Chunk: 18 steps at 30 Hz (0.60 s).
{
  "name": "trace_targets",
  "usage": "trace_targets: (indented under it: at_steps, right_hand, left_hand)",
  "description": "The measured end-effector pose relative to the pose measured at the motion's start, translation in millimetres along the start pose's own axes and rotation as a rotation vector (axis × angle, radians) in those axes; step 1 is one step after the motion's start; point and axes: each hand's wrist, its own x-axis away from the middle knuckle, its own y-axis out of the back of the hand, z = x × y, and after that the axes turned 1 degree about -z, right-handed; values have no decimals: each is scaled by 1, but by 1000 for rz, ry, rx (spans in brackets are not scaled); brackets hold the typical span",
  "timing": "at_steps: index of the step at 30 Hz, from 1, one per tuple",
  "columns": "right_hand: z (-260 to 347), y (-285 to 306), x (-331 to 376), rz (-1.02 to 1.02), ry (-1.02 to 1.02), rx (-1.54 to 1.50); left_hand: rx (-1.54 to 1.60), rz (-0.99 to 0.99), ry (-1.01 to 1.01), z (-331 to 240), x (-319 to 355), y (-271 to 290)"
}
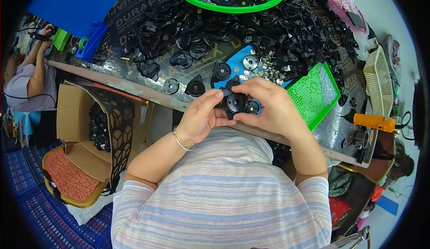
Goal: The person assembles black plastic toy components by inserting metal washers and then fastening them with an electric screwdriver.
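Observation:
Between my two hands, just over the table's near edge, is a black plastic part (pixel 235 102) with a round disc in its middle. My left hand (pixel 204 114) grips its left side with thumb and fingers. From the right, my right hand (pixel 268 105) closes on the same part, fingers at its top and thumb at its lower edge. Past my hands lies a blue sheet (pixel 238 61) with small silvery metal pieces (pixel 268 68), a metal-faced disc (pixel 251 62) and a black disc (pixel 221 71). Left of these sit another black disc (pixel 195 88) and a greyish disc (pixel 170 86).
Black plastic parts (pixel 197 29) heap across the table, below a green basket (pixel 233 10) of more parts. On the right are a green perforated tray (pixel 309 92) and an orange corded tool (pixel 374 121). A cardboard box (pixel 74 114) stands on a chair at left; another person (pixel 33 79) sits beyond.

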Motion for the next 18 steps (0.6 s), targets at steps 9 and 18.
trace_targets:
  at_steps: [9, 18]
  right_hand:
    - [5, -4, -1, 12, 39, 72]
    - [11, -7, 0, -43, -2, 179]
  left_hand:
    - [7, 42, 3, 1, 2, 4]
    - [-6, 44, -16, 5, 1, 7]
